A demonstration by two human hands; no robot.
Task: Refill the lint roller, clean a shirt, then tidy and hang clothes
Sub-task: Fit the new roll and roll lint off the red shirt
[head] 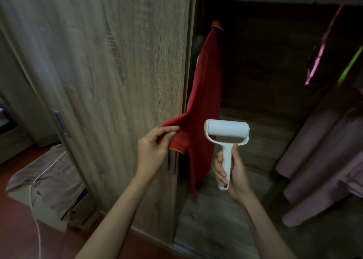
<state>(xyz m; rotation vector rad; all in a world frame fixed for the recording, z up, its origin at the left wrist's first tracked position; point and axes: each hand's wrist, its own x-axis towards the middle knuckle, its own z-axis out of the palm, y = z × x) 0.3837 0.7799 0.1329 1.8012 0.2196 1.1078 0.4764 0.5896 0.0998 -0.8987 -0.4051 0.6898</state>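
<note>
The red shirt (204, 93) is being seen hanging at the wardrobe door (117, 62) edge, toward twelve o'clock from the hands. Its sleeve (177, 141) is being pinched and drawn out toward nine o'clock by the left hand (153, 150), likely so the cloth is being held taut for rolling. The lint roller (226, 133) is being gripped by the right hand (233, 176), fingers (220, 172) wrapped round the handle, head up, at three o'clock of the sleeve. The roll is looking clean and white; contact with cloth cannot be told.

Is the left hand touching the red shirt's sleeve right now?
Touching. The head view shows the left hand pinching the sleeve of the red shirt between thumb and fingers.
</note>
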